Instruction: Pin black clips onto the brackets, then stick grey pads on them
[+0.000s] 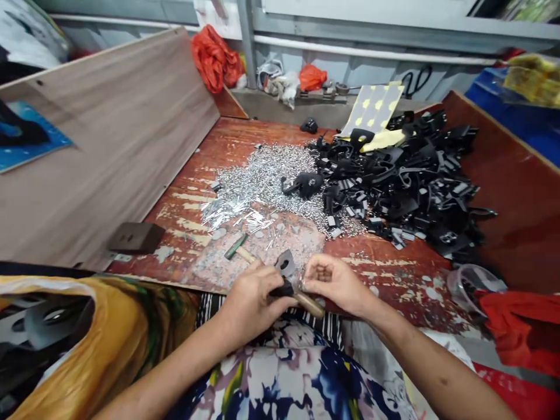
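My left hand (254, 294) is closed around a black plastic part (286, 263), whose flat tab with a hole sticks up past the fingers. A small hammer (310, 304) passes beneath this hand, its green head to the far left and its wooden handle end to the right. Close by on the right, my right hand (335, 283) has thumb and forefinger pinched together near the black part; what is between the tips is too small to make out. Beyond both hands, a pinkish stone slab (301, 233) lies on the table, with loose metal pins (256, 220) at its far edge.
A wide heap of shiny metal pins (266, 169) covers the middle of the red worn table (175, 201). Black plastic parts (394, 175) pile up at right. A brown block (135, 238) sits left, a clear plastic cup (466, 283) right. Wooden boards (109, 128) wall the sides.
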{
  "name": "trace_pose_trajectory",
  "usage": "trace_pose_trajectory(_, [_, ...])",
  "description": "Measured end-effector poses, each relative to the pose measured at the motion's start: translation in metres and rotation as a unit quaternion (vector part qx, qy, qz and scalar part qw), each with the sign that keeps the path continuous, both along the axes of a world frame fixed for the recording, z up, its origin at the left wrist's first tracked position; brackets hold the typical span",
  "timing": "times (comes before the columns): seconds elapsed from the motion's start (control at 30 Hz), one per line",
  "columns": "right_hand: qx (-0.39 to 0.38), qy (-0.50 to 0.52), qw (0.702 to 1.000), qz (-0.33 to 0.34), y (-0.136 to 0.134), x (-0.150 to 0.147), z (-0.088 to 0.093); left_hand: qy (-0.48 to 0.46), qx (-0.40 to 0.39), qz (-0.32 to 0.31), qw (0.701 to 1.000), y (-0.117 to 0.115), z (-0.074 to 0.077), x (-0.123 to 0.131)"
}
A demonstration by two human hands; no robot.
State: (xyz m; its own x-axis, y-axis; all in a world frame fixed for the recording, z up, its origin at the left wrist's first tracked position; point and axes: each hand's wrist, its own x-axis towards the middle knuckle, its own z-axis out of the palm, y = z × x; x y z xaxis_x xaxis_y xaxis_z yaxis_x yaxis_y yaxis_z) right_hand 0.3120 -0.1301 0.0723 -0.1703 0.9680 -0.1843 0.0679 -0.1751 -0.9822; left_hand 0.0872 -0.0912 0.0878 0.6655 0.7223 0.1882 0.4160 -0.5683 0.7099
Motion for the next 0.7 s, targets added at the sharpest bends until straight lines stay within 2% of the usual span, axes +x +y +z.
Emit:
trace_pose_trajectory(0.07, [0.136,-0.120,0.983,-0.031,0.006,-0.003,0.003,-0.040,-0.111,0.042,0.992,0.004,-0.003,-0.009])
trace_pose_trajectory(0.13, [0.272,-0.205,0.940,0.021,0.010,-0.011,0.005,-0.110,-0.256,0.054,0.959,0.006,-0.009,-0.014])
trace_pose_trajectory(0.2, [0.371,-0.231,0.894,0.092,0.013,-0.021,0.004,-0.174,-0.366,0.059,0.912,0.006,-0.016,-0.018])
trace_pose_trajectory(0.27, [0.437,-0.229,0.862,0.115,0.017,-0.031,0.002,-0.209,-0.391,0.078,0.893,0.005,-0.022,-0.020])
trace_pose_trajectory(0.4, [0.515,-0.197,0.829,0.096,0.024,-0.042,-0.001,-0.224,-0.355,0.100,0.902,0.005,-0.023,-0.029])
trace_pose_trajectory(0.47, [0.516,-0.176,0.833,0.091,0.027,-0.044,-0.001,-0.231,-0.359,0.107,0.898,0.006,-0.022,-0.034])
trace_pose_trajectory(0.53, [0.493,-0.161,0.850,0.088,0.029,-0.047,-0.002,-0.242,-0.381,0.111,0.886,0.006,-0.022,-0.038])
trace_pose_trajectory(0.63, [0.425,-0.131,0.892,0.079,0.033,-0.056,-0.007,-0.273,-0.435,0.117,0.850,0.006,-0.027,-0.037])
trace_pose_trajectory(0.7, [0.356,-0.097,0.929,0.044,0.038,-0.062,-0.013,-0.294,-0.457,0.145,0.827,0.007,-0.032,-0.033])
